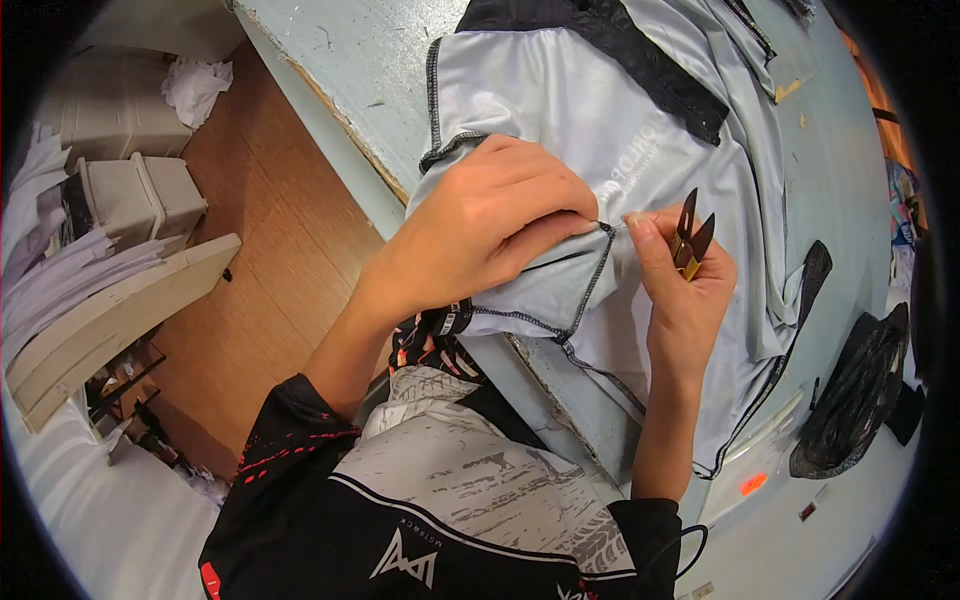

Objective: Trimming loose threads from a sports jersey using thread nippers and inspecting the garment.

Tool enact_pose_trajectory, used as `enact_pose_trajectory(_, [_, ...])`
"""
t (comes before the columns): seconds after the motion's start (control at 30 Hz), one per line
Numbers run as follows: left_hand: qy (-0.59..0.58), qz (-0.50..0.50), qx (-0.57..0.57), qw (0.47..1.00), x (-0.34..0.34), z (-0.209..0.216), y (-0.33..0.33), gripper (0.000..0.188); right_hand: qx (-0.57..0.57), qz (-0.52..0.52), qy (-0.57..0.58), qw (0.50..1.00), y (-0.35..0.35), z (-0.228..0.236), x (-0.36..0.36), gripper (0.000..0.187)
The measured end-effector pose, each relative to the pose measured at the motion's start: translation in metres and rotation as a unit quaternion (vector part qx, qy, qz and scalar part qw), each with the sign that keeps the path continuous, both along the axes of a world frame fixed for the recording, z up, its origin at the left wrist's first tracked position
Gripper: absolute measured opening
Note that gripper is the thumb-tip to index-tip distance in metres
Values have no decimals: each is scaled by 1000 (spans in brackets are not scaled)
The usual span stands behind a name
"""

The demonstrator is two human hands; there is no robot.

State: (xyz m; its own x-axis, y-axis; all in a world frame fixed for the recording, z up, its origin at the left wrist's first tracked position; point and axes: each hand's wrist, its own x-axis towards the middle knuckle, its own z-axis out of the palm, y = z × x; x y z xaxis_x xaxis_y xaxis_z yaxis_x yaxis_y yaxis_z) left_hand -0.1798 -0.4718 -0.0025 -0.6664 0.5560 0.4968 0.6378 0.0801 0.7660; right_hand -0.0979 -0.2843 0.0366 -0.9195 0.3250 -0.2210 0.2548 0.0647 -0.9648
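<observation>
A pale grey garment [540, 90] with dark overlocked seams and a black band lies spread over the table, its inner side showing. My left hand [500, 215] is closed on a corner of its seam, thumb and fingers pinching the cloth. Just to the right, my right hand [685, 265] pinches at the same seam end with thumb and forefinger, perhaps on a thread too fine to make out. Held in that right palm are small thread snips [688, 240], their dark blades pointing up and apart from the cloth.
The light blue table [340, 60] has a worn, chipped edge along its left. At the right lies a black plastic bag [855, 395] near an orange sticker [753, 484]. Left, over the wooden floor [260, 180], stand grey bins [140, 195] and a shelf [130, 320] stacked with white sheets.
</observation>
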Motion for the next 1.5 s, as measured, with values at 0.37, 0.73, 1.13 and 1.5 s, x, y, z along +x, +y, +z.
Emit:
enact_pose_trajectory(0.37, [-24, -36, 28, 999, 1, -4, 1, 21, 37, 26, 43, 998, 3, -3, -6, 10])
enact_pose_trajectory(0.73, [-65, -59, 25, 996, 1, -9, 4, 34, 39, -14, -2, 999, 4, 10, -15, 14])
enact_pose_trajectory(1.13, [-165, -58, 54, 983, 0, -2, 0, 41, 148, 111, -26, 982, 25, 10, 14, 27])
enact_pose_trajectory(1.5, [-147, -70, 65, 984, -1, -4, 0, 41, 267, 185, 27, 945, 7, 18, -1, 27])
